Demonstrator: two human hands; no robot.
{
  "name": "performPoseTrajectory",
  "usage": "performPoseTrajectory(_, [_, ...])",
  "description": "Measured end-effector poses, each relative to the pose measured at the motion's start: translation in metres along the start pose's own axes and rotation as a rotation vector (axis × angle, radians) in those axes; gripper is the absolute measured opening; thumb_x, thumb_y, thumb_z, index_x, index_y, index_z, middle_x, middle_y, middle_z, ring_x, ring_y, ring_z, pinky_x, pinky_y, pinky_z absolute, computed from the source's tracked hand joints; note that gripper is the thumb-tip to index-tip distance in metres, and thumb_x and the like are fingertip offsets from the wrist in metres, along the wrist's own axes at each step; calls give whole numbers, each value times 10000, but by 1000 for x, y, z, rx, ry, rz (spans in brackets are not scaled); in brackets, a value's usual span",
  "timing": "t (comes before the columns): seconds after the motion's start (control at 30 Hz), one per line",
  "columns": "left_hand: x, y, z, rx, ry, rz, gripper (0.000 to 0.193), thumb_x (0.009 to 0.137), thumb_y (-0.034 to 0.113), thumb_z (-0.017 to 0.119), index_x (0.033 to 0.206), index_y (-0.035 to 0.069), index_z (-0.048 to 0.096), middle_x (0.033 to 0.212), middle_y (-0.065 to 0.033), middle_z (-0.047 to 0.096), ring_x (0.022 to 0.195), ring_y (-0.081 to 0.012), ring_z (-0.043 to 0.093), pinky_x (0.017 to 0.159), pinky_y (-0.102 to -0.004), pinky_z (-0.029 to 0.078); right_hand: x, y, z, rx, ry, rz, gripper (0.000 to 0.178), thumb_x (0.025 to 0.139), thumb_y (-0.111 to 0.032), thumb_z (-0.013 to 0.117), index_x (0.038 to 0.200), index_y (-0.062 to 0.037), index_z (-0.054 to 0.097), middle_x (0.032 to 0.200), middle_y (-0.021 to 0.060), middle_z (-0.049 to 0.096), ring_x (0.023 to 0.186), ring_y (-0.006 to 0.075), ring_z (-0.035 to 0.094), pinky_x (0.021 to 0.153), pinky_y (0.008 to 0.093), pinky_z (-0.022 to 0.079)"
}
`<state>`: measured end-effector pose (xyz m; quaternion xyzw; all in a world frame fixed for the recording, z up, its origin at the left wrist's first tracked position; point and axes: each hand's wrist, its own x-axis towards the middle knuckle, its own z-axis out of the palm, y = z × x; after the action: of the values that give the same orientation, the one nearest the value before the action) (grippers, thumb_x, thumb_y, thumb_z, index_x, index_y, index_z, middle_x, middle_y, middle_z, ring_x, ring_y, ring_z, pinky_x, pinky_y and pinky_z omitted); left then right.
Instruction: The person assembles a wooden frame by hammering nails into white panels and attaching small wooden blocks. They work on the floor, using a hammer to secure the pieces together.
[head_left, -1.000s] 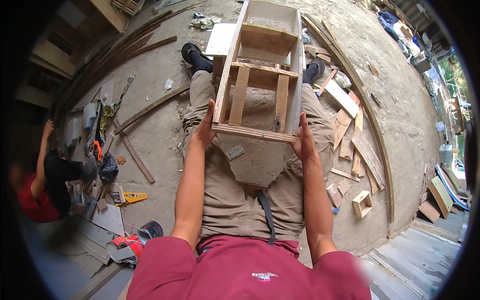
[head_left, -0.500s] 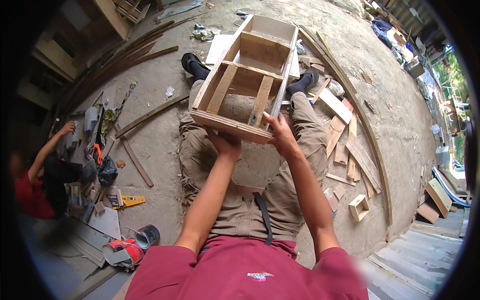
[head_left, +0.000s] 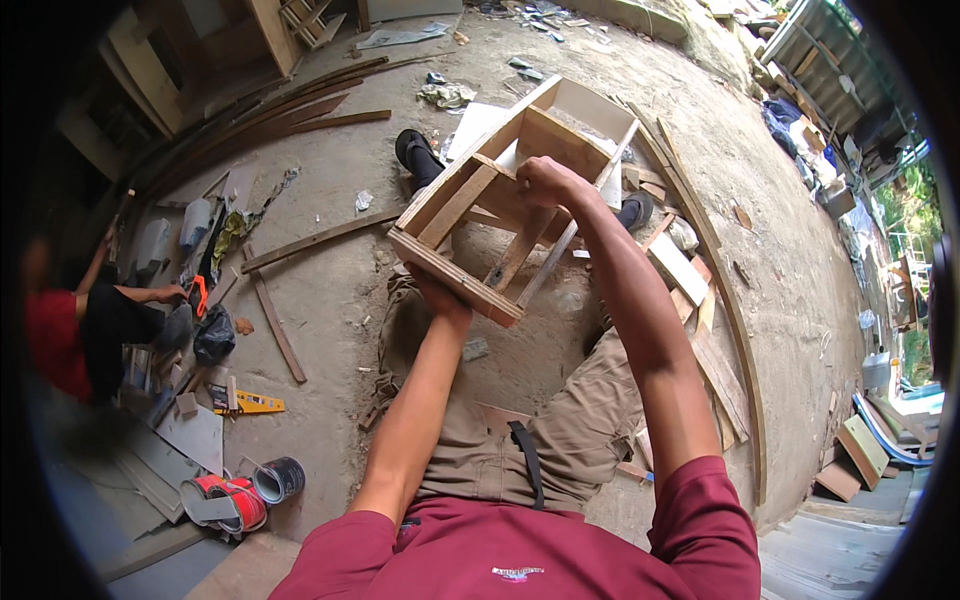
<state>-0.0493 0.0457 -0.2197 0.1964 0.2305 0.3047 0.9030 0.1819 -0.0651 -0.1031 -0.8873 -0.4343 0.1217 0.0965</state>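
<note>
A long open wooden box frame (head_left: 455, 277) with inner dividers and slats is held up over my legs, tilted, its far end to the right. My left hand (head_left: 442, 298) grips its near end board from below; the fingers are partly hidden under it. My right hand (head_left: 550, 184) is closed on the wooden crosspiece (head_left: 494, 166) at the middle of the frame. Two slats run from that crosspiece toward the near end, the left slat (head_left: 458, 207) and the right slat (head_left: 522, 247). Bare ground shows through the frame's openings.
Wood offcuts (head_left: 715, 372) and a long curved-looking strip (head_left: 738, 300) lie at right. At left, a co-worker in a red top (head_left: 58, 345) reaches toward an orange handle (head_left: 199, 297). Paint cans (head_left: 278, 480) and a yellow tool (head_left: 260, 403) are at lower left.
My right hand has left the near right corner and moved up to the middle crosspiece. The frame has turned, its far end swinging right. The co-worker's hand has come down toward the orange handle.
</note>
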Motion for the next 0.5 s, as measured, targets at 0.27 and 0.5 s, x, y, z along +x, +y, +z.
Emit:
performPoseTrajectory(0.27, [76,161,90,461,-169,80,776,996,702,384,1405,59,531,1209,-109,649,1042,-220,653,916,-361,546,-16,-57,-53,214,375,33,277,829,-216,692,887,53,721,858,274,703,839,407,710,772,469,561])
performPoseTrajectory(0.5, [65,306,256,783,-597,296,921,911,763,498,1488,52,402,1421,-173,509,1290,-287,523,1007,-436,501,-40,-103,-137,758,654,230,284,887,-222,749,803,49,738,695,94,694,619,155,670,604,329,543])
